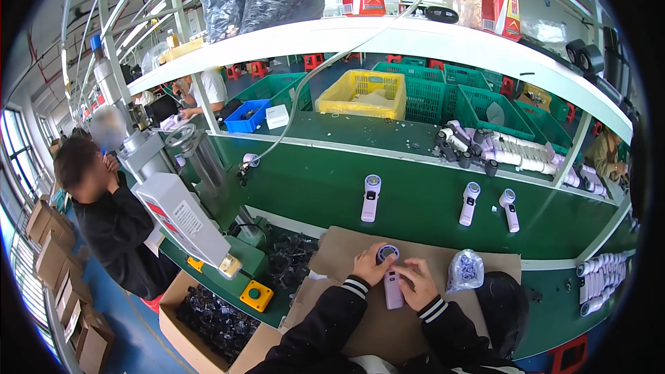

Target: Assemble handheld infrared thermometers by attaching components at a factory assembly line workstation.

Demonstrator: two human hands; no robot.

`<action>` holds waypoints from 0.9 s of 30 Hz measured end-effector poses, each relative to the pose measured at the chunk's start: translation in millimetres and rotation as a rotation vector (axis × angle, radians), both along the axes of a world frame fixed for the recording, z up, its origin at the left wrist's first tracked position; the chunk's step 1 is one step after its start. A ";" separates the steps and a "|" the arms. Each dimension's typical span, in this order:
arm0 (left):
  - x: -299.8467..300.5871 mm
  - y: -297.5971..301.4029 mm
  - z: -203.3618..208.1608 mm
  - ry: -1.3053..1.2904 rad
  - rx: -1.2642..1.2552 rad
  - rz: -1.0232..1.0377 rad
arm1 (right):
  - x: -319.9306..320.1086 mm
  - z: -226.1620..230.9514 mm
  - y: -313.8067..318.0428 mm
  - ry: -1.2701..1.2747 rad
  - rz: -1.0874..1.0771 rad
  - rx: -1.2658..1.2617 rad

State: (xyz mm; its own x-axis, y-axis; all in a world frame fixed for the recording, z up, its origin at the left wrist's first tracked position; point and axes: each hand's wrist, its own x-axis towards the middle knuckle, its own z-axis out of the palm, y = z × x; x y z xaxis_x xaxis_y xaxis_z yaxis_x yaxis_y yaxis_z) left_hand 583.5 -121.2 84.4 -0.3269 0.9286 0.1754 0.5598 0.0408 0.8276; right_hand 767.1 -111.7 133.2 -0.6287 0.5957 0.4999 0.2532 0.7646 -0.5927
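A lavender handheld fan (393, 296) with a round, dark-ringed head lies low over a brown cardboard sheet (346, 246). My left hand (371, 264) is closed around its upper part, the thumb across the front just below the head. From the other side my right hand (418, 284) has its fingertips on the middle of the handle, partly covering it. Beside that hand sits a clear bag of small lavender parts (465, 270). Beyond the cardboard, similar fans lie on the green belt: one fan (371, 198) ahead, another fan (470, 203) and a third fan (509, 210) to the right.
A bench press (183, 218) stands left, near a yellow button box (257, 296) and a carton of dark parts (170, 312). A dark rounded object (503, 312) lies right of my arm. Stacked fans (601, 282) lie far right. A shelf (291, 40) crosses overhead. A person (114, 221) sits left.
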 end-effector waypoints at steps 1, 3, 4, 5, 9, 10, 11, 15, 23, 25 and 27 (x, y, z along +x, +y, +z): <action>-0.7 0.9 0.0 0.006 0.022 -0.004 | 1.7 5.0 -1.2 0.027 0.014 -0.007; -1.7 1.0 -1.7 0.015 0.061 -0.009 | 4.9 14.3 -4.5 0.077 0.042 -0.026; -0.9 2.9 -0.2 0.007 0.049 -0.001 | 4.5 13.2 -5.1 0.069 0.050 -0.038; -0.2 4.3 0.8 0.007 0.055 -0.004 | 4.1 11.8 -6.0 0.047 0.040 -0.034; 2.1 4.2 0.9 0.000 0.067 -0.007 | 2.9 4.6 -14.2 -0.048 0.010 -0.028; 1.9 4.4 2.2 -0.009 0.053 -0.001 | 1.8 3.6 -13.6 -0.057 0.015 -0.041; 1.9 4.4 3.4 -0.015 0.066 -0.018 | 0.9 2.5 -13.4 -0.062 0.012 -0.044; 4.1 2.7 5.6 -0.050 0.122 -0.083 | -0.1 -3.0 -15.4 -0.091 -0.002 -0.054; 3.1 -1.4 5.4 -0.052 0.233 -0.070 | -2.6 -2.6 -14.5 -0.119 0.030 -0.062; 3.1 -0.1 2.4 -0.092 0.289 -0.017 | -1.5 2.8 -11.6 -0.156 0.054 -0.007; 2.5 4.1 1.4 -0.122 0.344 0.030 | -0.7 8.1 -6.8 -0.181 0.072 0.047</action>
State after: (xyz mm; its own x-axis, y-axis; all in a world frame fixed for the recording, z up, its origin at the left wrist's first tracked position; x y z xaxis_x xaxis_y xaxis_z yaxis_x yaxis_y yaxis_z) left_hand 585.9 -117.0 85.8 -0.3905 0.8120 0.4338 0.4589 -0.2368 0.8564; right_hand 766.4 -118.5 141.3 -0.7509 0.5247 0.4011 0.2964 0.8105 -0.5052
